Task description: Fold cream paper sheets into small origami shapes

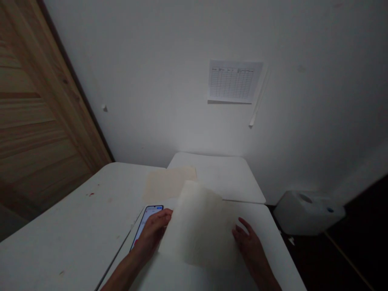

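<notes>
A pale, off-white sheet of paper point(201, 228) is tilted above the white table in front of me. My left hand point(154, 230) has its fingers curled at the left edge of the sheet, gripping it. At the right edge, my right hand point(248, 242) holds the sheet between thumb and fingers, with one finger stretched up. Some fingertips are hidden or hard to make out in the dim light. Partly under my left hand lies a phone point(148, 214) with its screen lit. A beige sheet point(165, 184) rests flat just beyond the held one.
White tables point(72, 226) stand joined, with a seam left of the phone. A smaller white table top point(230, 173) meets the wall. A printed chart point(233, 81) hangs there. A wooden door point(39, 117) is at left, a white plastic container point(306, 214) on the floor at right.
</notes>
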Tool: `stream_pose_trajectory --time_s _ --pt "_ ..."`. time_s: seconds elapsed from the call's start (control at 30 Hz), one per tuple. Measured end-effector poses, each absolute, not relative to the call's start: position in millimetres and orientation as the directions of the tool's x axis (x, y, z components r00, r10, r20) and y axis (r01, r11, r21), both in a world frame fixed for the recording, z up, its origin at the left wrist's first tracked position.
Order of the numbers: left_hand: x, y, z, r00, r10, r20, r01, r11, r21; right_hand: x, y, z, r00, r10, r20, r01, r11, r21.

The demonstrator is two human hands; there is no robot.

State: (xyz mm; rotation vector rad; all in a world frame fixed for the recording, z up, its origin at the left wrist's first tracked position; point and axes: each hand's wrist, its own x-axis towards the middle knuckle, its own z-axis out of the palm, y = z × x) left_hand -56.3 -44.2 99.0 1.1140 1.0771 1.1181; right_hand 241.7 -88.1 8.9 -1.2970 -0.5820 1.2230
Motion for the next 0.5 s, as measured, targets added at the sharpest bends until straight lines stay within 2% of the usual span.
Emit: stream_pose_trajectory --time_s 0.07,0.13,0.23,0.37,0.43,0.5 --pt "-58 -40 84 0.132 0.977 -0.168 -0.040 0.174 0.984 253 -86 5 0.391 0.883 -0.260 -0.211 -0.189 -0.959" --pt "-56 -35 65 0.094 0.975 -0.201 0.125 0.189 0.974 263 -86 4 0.408 0.887 -0.217 -0.106 -0.190 -0.976" --pt "-50 -28 36 0.039 0.989 -0.145 0.386 0.119 0.915 272 -84 1 0.418 0.890 -0.180 -0.009 -0.194 -0.981" --pt "-42 -25 11 -0.013 0.993 -0.119 0.475 0.111 0.873 278 -81 -6 0.417 0.900 -0.129 0.210 -0.234 -0.949" --pt "-38 -28 8 -0.050 0.999 -0.019 0.589 0.044 0.807 279 -81 -10 0.432 0.899 -0.069 0.336 -0.232 -0.913" --pt "-31 -35 9 -0.015 0.986 0.168 0.779 -0.094 0.621 278 -82 -12 0.452 0.892 -0.011 0.419 -0.223 -0.880"
